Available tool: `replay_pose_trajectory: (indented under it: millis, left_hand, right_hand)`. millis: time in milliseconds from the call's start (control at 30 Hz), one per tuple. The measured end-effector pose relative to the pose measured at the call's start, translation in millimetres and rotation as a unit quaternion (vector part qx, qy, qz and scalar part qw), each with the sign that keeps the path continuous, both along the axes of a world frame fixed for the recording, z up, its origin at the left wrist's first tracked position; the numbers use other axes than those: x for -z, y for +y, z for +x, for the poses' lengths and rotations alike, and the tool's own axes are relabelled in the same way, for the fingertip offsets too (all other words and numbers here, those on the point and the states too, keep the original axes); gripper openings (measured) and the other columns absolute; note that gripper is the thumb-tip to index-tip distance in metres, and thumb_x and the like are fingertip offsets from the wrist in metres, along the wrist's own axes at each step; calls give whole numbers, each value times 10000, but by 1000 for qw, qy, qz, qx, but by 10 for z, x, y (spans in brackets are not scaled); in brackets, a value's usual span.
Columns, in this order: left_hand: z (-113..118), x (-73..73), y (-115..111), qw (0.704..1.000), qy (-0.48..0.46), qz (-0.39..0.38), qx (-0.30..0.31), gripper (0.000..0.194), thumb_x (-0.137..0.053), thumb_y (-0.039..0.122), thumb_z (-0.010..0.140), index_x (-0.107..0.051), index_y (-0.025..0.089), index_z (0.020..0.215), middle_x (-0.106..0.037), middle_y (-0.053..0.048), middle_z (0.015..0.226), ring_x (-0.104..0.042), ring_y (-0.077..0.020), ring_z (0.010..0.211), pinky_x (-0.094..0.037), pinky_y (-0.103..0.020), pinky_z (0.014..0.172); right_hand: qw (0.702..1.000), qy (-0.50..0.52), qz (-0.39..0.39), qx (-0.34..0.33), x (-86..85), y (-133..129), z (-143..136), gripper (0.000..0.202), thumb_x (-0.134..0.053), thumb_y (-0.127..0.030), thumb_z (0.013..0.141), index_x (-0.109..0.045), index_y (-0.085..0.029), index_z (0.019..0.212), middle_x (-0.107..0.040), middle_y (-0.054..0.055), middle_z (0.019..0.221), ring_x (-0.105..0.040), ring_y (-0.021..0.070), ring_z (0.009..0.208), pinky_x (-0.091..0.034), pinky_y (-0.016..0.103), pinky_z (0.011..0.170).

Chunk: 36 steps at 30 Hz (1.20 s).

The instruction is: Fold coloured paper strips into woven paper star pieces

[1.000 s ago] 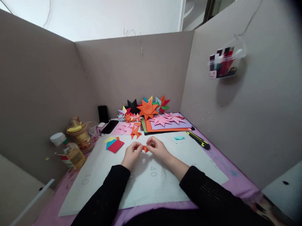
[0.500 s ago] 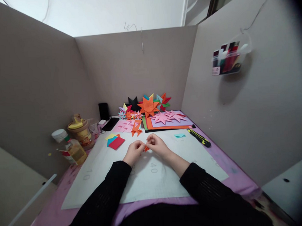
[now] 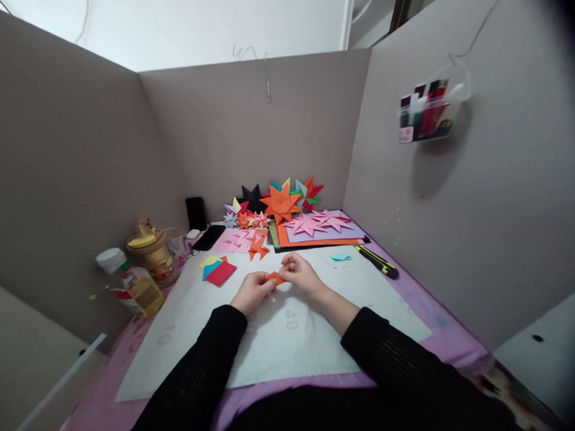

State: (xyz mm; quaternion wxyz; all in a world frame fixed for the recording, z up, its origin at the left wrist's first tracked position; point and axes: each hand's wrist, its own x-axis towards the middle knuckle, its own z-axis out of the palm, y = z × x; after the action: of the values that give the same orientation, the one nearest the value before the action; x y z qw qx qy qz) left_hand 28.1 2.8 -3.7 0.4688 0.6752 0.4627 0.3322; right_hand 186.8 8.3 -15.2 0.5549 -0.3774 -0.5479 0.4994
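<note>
A small orange paper piece (image 3: 275, 277) is pinched between my two hands above the white sheet (image 3: 317, 347). My left hand (image 3: 254, 290) grips its left side, and my right hand (image 3: 300, 273) has its thumb and fingertips on the right side. To the left of my hands lie square papers, with a red square (image 3: 221, 273) on top of blue and yellow ones. Orange folded pieces (image 3: 257, 245) rest just beyond my hands. A small light-blue folded paper (image 3: 341, 257) lies to the right.
Paper stars (image 3: 281, 204) stand at the back wall, beside pink stars (image 3: 307, 224) on stacked coloured sheets. At the right is a yellow-black cutter (image 3: 377, 262). A bottle (image 3: 144, 290), a tub (image 3: 151, 256) and a phone (image 3: 209, 238) sit at the left.
The orange piece now shows more of its surface between my hands, which are slightly farther apart. The whole view has shifted a little.
</note>
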Motion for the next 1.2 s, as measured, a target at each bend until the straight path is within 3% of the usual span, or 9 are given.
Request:
replay_pose_trajectory:
  millis: [167,267,400,500,700,1200]
  left_hand:
    - [-35,28,14,1000,7,-6,20,266,-559,372,721,-601,120,647,-565,-4,535,-413,-66,423,-279,-180,413]
    - [-46,32,13,999,3,-26,38,230,-581,350,702,-596,123,665,-592,-16,569,-417,-65,422,-286,-178,409]
    - [-24,8,14,998,-59,-24,19,280,-633,366,669,-595,126,809,-595,-21,650,-486,-81,493,-346,-178,442]
    - [4,-16,18,995,-102,-9,-2,334,-622,411,681,-601,122,846,-598,-32,695,-524,-101,559,-376,-188,476]
    - [15,1,37,994,-97,7,-45,283,-574,397,711,-596,115,703,-602,-25,636,-478,-87,510,-363,-191,485]
    - [-86,-84,89,992,-95,43,-67,244,-556,359,710,-608,121,711,-589,-20,612,-491,-102,548,-374,-200,504]
  right_hand:
    - [999,31,-10,3,-40,8,26,276,-615,-182,605,-430,-203,808,-565,-61,584,-506,94,495,-374,222,528]
    - [998,43,-3,41,-83,25,66,263,-619,-197,609,-429,-200,790,-547,-66,576,-479,85,483,-354,212,509]
    - [997,28,13,68,-94,23,75,237,-620,-210,627,-438,-197,778,-534,-64,577,-490,91,503,-365,216,524]
    - [999,14,18,41,-48,6,26,227,-618,-221,643,-449,-198,793,-551,-52,607,-528,105,544,-390,227,551]
    - [999,27,-18,-11,25,14,-6,253,-617,-274,663,-447,-206,837,-559,-59,577,-504,95,486,-380,221,505]
    - [997,-9,-47,-59,-66,-34,6,302,-659,-211,603,-450,-198,821,-617,-42,574,-535,103,496,-397,225,528]
